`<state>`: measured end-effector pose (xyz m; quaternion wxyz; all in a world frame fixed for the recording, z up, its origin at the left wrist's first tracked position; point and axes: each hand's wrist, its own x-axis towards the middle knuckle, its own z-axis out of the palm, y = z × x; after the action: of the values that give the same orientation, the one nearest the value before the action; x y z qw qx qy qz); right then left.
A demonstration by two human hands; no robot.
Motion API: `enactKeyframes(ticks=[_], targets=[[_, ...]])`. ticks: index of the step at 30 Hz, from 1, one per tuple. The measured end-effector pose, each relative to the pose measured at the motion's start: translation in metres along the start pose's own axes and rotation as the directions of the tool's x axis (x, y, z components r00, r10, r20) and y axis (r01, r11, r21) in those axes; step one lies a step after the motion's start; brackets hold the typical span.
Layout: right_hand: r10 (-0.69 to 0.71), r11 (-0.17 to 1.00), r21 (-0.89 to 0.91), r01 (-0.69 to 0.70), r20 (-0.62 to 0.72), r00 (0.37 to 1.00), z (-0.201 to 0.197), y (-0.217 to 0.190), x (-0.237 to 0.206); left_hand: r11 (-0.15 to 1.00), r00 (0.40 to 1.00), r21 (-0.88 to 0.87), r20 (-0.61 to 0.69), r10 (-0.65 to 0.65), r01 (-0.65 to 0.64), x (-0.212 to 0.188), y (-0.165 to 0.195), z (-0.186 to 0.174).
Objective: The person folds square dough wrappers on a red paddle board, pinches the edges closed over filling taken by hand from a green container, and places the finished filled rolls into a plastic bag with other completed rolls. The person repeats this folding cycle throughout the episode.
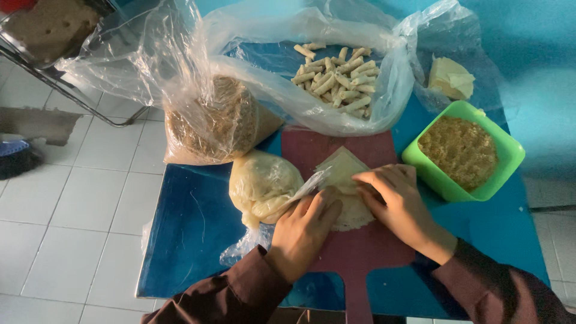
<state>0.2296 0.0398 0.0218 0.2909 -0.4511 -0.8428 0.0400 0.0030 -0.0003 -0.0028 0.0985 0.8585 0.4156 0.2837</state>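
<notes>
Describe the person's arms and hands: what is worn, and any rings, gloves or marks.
Both arms wear long, dark maroon-brown sleeves reaching the wrists, the cloth loose and creased. The left hand and right hand are bare: no gloves. No ring, watch or bracelet shows from this view. The fingers carry no visible marks or tape, and the nails look short.

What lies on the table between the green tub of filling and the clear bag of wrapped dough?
In the head view, the dark red cutting board lies between them, with the thin pastry sheet and both hands, left and right, on it.
</notes>
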Motion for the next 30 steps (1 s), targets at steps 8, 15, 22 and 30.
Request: enactKeyframes(ticks=[8,15,22,30], targets=[[-0.277,0.95,-0.145,0.276,0.014,0.961,-0.007,0.005,0.003,1.0,0.999,0.024,-0.051,0.017,-0.016,0.001,0.001,-0.002],[-0.163,0.986,-0.033,0.163,0.016,0.987,-0.003,0.009,0.015,1.0,0.999,0.0,-0.045,0.0,0.0,0.002,0.003,-0.003],[0.009,0.999,0.039,-0.01,0.026,1.0,-0.023,0.006,0.028,0.985,0.998,0.17,-0.066,-0.026,0.037,0.0,0.008,0.001],[0.436,0.874,0.169,-0.455,0.142,0.889,-0.058,0.03,0.101,0.936,0.985,0.343,-0.168,-0.025,0.082,0.005,0.013,0.003]])
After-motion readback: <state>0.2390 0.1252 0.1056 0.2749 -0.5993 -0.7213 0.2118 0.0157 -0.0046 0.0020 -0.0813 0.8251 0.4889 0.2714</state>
